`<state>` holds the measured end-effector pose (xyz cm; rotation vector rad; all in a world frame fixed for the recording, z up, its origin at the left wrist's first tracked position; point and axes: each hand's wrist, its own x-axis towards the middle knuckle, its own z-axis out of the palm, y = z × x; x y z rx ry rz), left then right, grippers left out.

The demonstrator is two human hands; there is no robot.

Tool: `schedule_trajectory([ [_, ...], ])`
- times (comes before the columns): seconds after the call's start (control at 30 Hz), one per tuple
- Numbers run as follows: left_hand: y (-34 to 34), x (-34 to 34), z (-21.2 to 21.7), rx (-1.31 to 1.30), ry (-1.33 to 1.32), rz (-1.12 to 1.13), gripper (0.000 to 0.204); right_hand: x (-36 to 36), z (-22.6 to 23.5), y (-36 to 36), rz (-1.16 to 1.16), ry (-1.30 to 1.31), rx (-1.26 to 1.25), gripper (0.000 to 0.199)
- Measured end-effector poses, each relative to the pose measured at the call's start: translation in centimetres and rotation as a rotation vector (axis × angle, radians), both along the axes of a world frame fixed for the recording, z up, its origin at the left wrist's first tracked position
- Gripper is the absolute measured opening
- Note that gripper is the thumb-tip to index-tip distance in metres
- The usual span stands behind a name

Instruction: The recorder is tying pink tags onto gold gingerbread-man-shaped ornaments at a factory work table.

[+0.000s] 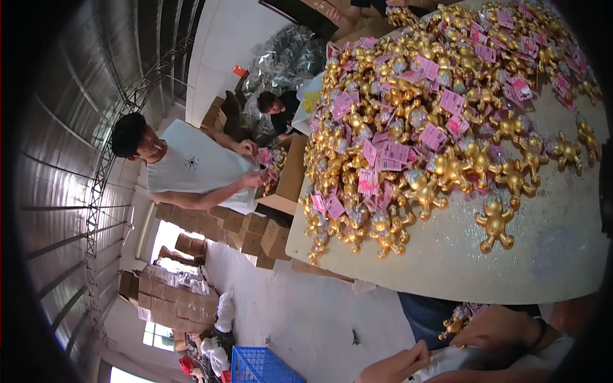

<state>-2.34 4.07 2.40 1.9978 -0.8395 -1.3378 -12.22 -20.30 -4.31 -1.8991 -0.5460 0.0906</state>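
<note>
At the lower right, my right hand (pixel 501 327), a dark band at its wrist, has curled fingers around a small gold bear figure (pixel 454 324) with a pinkish tag. My left hand (pixel 397 366) is at the bottom edge, fingers bent and pressed together; what they hold, if anything, is hidden. Whitish material (pixel 447 361) lies between the hands; whether it is cloth or film I cannot tell. Beside them, the pale table (pixel 440 271) bears a large heap of gold bear figures (pixel 472 163) with pink tags (pixel 434 136). One gold bear (pixel 494 225) lies apart near the table's edge.
The view is tipped sideways. Across the table a person in a white shirt (pixel 204 167) handles bears over an open carton (pixel 295 167). Another person (pixel 285 112) is behind, by a pile of clear bags (pixel 281 60). Stacked cartons (pixel 182 303) and a blue crate (pixel 262 367) stand on the floor.
</note>
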Motion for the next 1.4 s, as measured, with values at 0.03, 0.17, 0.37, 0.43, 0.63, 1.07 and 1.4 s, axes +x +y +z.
schedule_trajectory([
  [0.03,0.2,0.2,0.3,-0.015,0.013,-0.058,0.027,-0.2,-0.1,0.1,0.007,0.006,0.005,0.028],
  [0.17,0.6,-0.3,1.6,-0.063,0.139,-0.063,0.025,0.0,-1.0,0.2,0.138,0.009,-0.085,0.029],
  [0.37,0.9,0.0,3.7,-0.218,-0.035,0.110,0.021,0.5,-0.7,1.2,0.109,-0.379,0.010,0.029],
  [0.43,0.5,0.8,5.5,-0.304,-0.185,0.193,0.020,0.5,0.0,1.0,-0.018,-0.384,0.035,0.028],
  [0.63,-0.4,4.8,13.0,-0.555,-0.676,0.372,0.017,0.8,-1.7,1.2,-0.340,-0.202,0.290,0.028],
  [1.07,-6.6,18.7,30.7,-0.992,-1.361,-0.140,0.021,4.1,-17.0,4.0,-0.221,0.104,0.153,0.015],
  [1.4,-8.2,20.4,9.9,-0.104,-0.960,-0.653,0.020,3.3,-18.3,2.9,-0.222,0.133,0.035,0.019],
])
